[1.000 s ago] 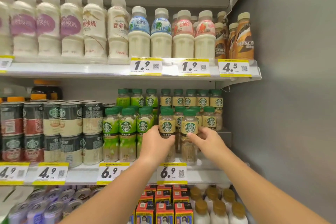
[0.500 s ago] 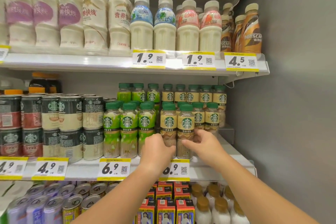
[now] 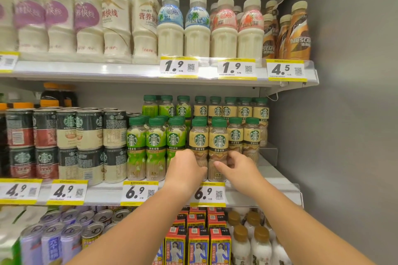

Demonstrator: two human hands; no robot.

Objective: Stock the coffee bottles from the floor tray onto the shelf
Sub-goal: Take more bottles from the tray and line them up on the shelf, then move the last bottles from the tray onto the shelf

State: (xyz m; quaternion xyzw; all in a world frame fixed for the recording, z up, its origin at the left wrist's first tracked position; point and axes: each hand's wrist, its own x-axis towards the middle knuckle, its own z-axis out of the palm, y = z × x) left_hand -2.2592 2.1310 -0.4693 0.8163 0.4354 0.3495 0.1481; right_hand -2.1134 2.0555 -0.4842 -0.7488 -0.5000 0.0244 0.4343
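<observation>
Two front coffee bottles (image 3: 210, 146) stood at the front edge of the middle shelf (image 3: 107, 192), latte bottles (image 3: 156, 146) to their left, cans (image 3: 88, 146) farther left. Milk bottles (image 3: 183, 28) stood on the shelf above.

Green screw caps and cream-yellow labels bearing a green-and-white round emblem are seen on the clear plastic coffee bottles (image 3: 219, 146) on the white metal middle shelf (image 3: 103, 193). Left of these coffee bottles, lime-green labels with the same emblem are carried by green-capped plastic bottles (image 3: 155, 146), and beyond them dark green, cream and red bands are shown on stacked drink cans (image 3: 89, 129). Below the coffee bottles, black numerals are printed on white price tags edged in yellow (image 3: 207, 194).
</observation>
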